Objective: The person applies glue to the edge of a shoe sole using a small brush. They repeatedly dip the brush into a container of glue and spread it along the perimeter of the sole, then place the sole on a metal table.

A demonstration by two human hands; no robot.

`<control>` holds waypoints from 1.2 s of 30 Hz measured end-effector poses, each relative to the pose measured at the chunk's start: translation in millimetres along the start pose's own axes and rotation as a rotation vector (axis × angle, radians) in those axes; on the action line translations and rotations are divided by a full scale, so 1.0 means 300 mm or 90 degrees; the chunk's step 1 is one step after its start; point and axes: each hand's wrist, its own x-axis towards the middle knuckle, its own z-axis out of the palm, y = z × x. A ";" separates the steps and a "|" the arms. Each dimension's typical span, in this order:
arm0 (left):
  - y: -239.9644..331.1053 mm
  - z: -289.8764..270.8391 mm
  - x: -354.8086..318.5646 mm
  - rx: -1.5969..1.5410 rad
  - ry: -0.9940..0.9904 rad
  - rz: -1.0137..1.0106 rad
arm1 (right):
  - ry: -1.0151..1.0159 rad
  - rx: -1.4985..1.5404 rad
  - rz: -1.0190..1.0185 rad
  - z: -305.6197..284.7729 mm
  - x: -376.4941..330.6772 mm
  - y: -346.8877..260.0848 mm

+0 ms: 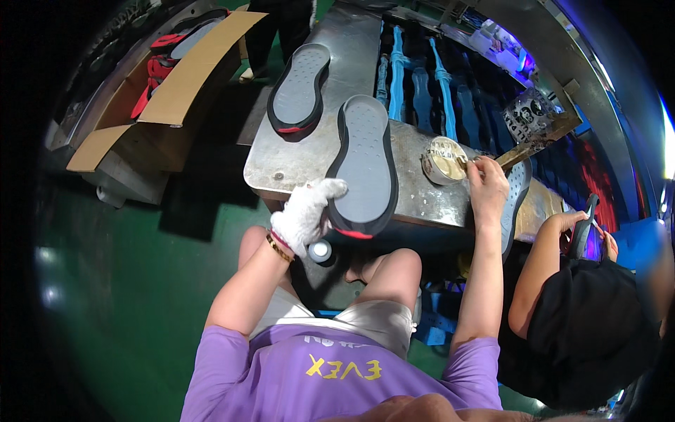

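My left hand (307, 212), in a white glove, grips the near left edge of a grey shoe sole (364, 169) with a black rim and a red patch at its near end. The sole lies partly on the metal table and juts past its front edge. My bare right hand (486, 184) is at the rim of a tub (444, 160) of pale paste. Its fingers are pinched on a small brush (461, 163), mostly hidden by them, with the lower end at the paste.
Another grey sole (301, 88) lies farther back on the metal table (351, 35). Blue strips (398, 74) run along a dark conveyor behind. An open cardboard box (190, 77) with red-and-black soles stands at left. A co-worker (590, 316) at right holds a sole.
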 end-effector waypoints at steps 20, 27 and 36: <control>-0.147 0.129 -0.299 0.374 0.235 0.398 | -0.048 0.285 -0.085 -0.172 -0.377 -0.596; -0.147 0.094 -0.314 0.435 0.114 0.438 | -0.085 0.241 -0.125 -0.161 -0.373 -0.620; -0.163 0.136 -0.327 0.149 0.164 0.330 | -0.052 0.214 -0.104 -0.138 -0.381 -0.598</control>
